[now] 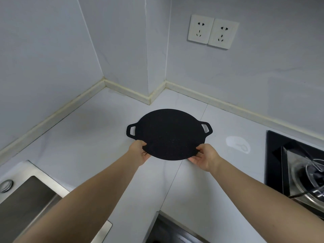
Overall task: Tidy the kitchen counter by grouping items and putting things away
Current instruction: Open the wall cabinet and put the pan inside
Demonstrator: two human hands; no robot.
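holding black round mat (169, 134) by its near edge w/ both hands: left hand (140, 153) & right hand (205, 158), each grip pinched on the rim, thumb on top, fingers under. long axis thru the 2 ear handles runs left-right. mat is over white counter (87, 137) nr the tiled wall corner; can't tell if lifted. steel sink (26, 199) lower left, gas hob (298, 172) right, wall sockets (213, 31) above.

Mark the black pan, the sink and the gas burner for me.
black pan (168, 134), head view, middle of its flat surface
sink (47, 178), head view, steel rim beside the basin
gas burner (315, 172), head view, burner head under the grate
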